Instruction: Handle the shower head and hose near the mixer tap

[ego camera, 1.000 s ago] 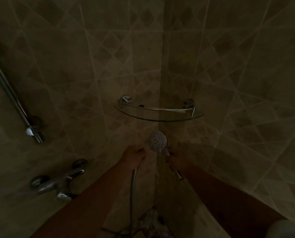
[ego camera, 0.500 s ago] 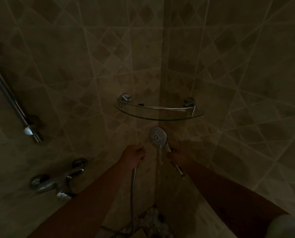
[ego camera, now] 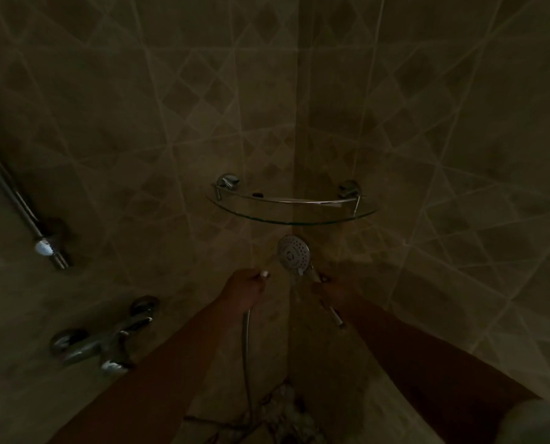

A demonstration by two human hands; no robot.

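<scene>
In a dim tiled shower corner my right hand (ego camera: 333, 288) grips the handle of a chrome shower head (ego camera: 293, 255), whose round spray face points toward me. The handle's lower end sticks out below that hand. My left hand (ego camera: 246, 288) is curled round the end of the metal shower hose (ego camera: 246, 350), which hangs straight down from it toward the floor. A small pale tip shows at the fingers of the left hand. The two hands are close together, just below the glass corner shelf (ego camera: 291, 219).
A chrome mixer tap (ego camera: 103, 336) is mounted on the left wall at lower left. A slanted chrome rail (ego camera: 20, 206) with its wall bracket runs down the left wall. Patterned stone floor (ego camera: 283, 411) shows at the bottom between my forearms.
The shower head and both hands have kept their place under the shelf. A pale tip now shows at the left hand's fingers.
</scene>
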